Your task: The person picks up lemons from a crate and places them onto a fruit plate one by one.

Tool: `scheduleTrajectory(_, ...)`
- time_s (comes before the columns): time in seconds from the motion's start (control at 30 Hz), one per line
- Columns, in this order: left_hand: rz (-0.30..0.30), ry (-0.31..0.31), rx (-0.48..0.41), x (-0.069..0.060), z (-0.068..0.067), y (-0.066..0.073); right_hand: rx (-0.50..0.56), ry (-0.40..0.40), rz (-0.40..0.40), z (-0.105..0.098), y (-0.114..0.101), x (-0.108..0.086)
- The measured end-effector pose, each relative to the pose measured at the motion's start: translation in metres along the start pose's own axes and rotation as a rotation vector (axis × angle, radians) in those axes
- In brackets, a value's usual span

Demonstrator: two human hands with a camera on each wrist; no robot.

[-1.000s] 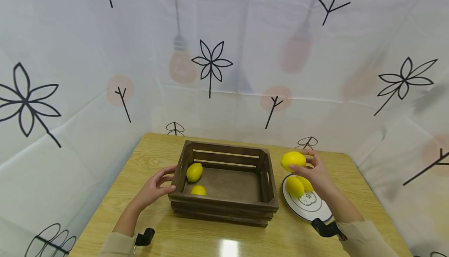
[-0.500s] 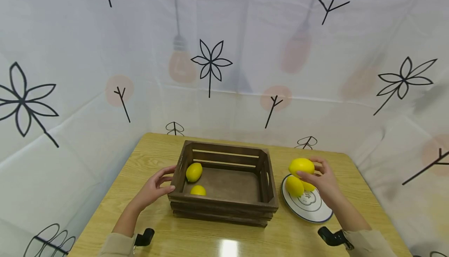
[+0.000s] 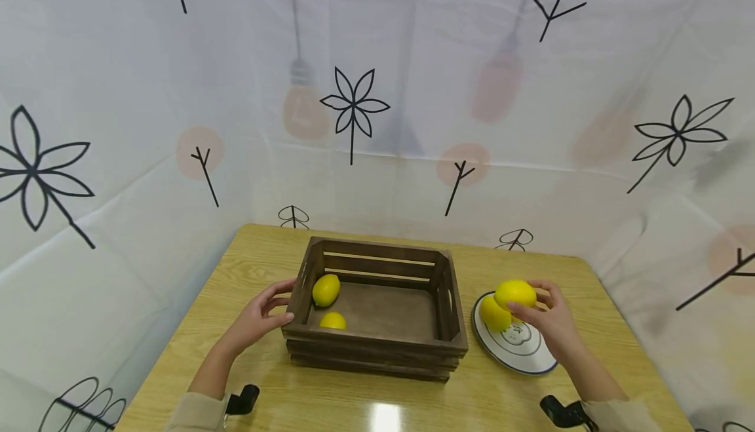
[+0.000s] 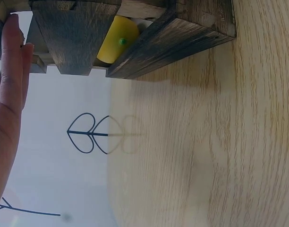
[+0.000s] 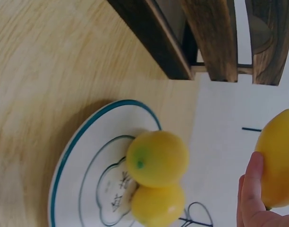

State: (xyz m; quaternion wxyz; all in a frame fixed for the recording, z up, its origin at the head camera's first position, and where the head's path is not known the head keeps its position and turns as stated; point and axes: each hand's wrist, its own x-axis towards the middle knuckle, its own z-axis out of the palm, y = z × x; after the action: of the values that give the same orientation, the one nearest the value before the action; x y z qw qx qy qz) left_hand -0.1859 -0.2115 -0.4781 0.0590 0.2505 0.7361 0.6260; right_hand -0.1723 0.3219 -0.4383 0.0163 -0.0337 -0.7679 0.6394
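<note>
My right hand (image 3: pixel 552 319) pinches a yellow lemon (image 3: pixel 516 294) between thumb and fingers, above the white plate (image 3: pixel 529 361). In the right wrist view the held lemon (image 5: pixel 281 161) is apart from the two lemons on the plate, an upper one (image 5: pixel 157 159) and a lower one (image 5: pixel 158 205). The head view shows the held lemon partly covering them. My left hand (image 3: pixel 259 314) rests against the left end of a brown slatted wooden crate (image 3: pixel 377 353), fingers fairly straight in the left wrist view. Inside the crate's left side lie a whole lemon (image 3: pixel 326 290) and one partly hidden by the front wall (image 3: pixel 333 320).
Crate and blue-rimmed plate stand side by side on a light wooden table (image 3: pixel 330 406), plate on the right. A white cloth (image 3: pixel 389 39) printed with plants hangs behind and around the table. Each wrist wears a black camera mount, such as the left mount (image 3: pixel 243 400).
My right hand has moved right and lower, toward the plate, with the lemon still in its grip. The left hand and the crate stay where they were.
</note>
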Motion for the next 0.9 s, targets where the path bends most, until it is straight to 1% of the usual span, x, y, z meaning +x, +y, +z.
scheduleTrajectory(0.17, 0.0, 0.001, 0.007, 0.0, 0.0, 0.001, -0.002, 0.007, 0.015, -0.006, 0.01, -0.002)
scheduleTrajectory(0.47, 0.004, 0.001, 0.015, 0.0, 0.0, 0.0, -0.105, 0.038, 0.093, -0.018, 0.027, -0.003)
scheduleTrajectory(0.7, 0.006, 0.004, 0.019, 0.0, 0.0, 0.001, -0.115, 0.038, 0.126, -0.026, 0.04, -0.002)
scheduleTrajectory(0.9, 0.003, 0.004, 0.023, 0.0, 0.0, 0.001, -0.1, 0.038, 0.205, -0.032, 0.05, 0.001)
